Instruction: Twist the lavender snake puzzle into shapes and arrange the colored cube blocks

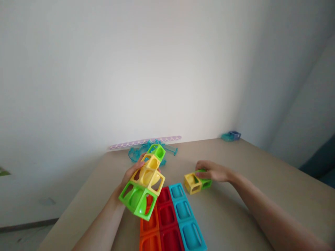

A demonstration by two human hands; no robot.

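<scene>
1. The stack of hollow cubes [143, 183], green, yellow, yellow and green from bottom to top, is held tilted in the air above the near end of the flat rows. The left hand [129, 179] has its grip closed round the middle of the stack, fingers on the yellow part.
2. Held at a slant, the top green cube could work loose at a joint and drop, I judge.
3. The right hand [213, 171] rests its grip on a yellow-and-green cube pair [196, 182] that sits on the worktop [261, 188]. Whether the fingers clench it I cannot tell.
4. Pushing that pair sideways might knock the blue row [184, 214], beside the red row [167, 219] and orange row [149, 228].
5. Farther off lie a clear blue track piece [137, 151] and a small blue piece [230, 136] at the wall; a wide arm sweep could hit them.
</scene>
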